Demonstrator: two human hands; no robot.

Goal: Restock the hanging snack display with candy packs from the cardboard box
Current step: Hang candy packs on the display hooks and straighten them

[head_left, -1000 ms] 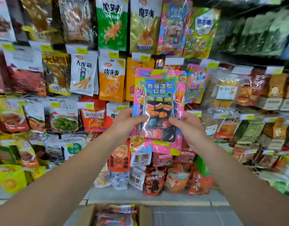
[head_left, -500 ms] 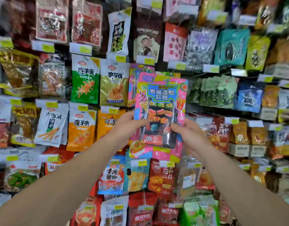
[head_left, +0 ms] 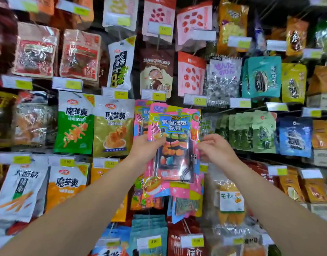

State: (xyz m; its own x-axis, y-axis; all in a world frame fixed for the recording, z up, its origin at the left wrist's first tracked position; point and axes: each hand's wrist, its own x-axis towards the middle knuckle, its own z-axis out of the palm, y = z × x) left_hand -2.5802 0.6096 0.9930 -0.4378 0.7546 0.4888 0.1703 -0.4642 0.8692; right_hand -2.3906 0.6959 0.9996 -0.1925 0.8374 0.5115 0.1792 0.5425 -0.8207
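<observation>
- A person stood facing a wall of hanging snack bags, both bare forearms reaching up and forward from the bottom corners of the view.
- Between the hands was a pink candy pack (head_left: 174, 143) with a blue title panel near its top and a clear window showing rows of small coloured sweets on a dark tray.
- The pack was upright, raised in front of the middle of the display, its top edge just below a row of yellow price tags (head_left: 157, 95).
- The left hand (head_left: 146, 149) gripped the pack's left edge about halfway down, thumb across the front and fingers curled behind.
- The right hand (head_left: 215, 149) met the pack's right edge at the same height, its fingers bent and pinching the plastic rim.
- Just behind the held pack, peeking out at its upper left, hung a second pack (head_left: 141, 117) of the same pink design.
- To the left hung a green bag (head_left: 74, 122) with orange strips pictured on it and, beside it, an olive-gold bag (head_left: 113, 126).
- To the right hung a row of pale green packets (head_left: 251, 132), then a dark blue bag (head_left: 293, 135).
- Above the pack hung a brown bag (head_left: 156, 71) and a pink bag with red fruit pieces (head_left: 191, 74).
- Below the pack, partly covered by it, hung more bright bags; their details were blurred.
</observation>
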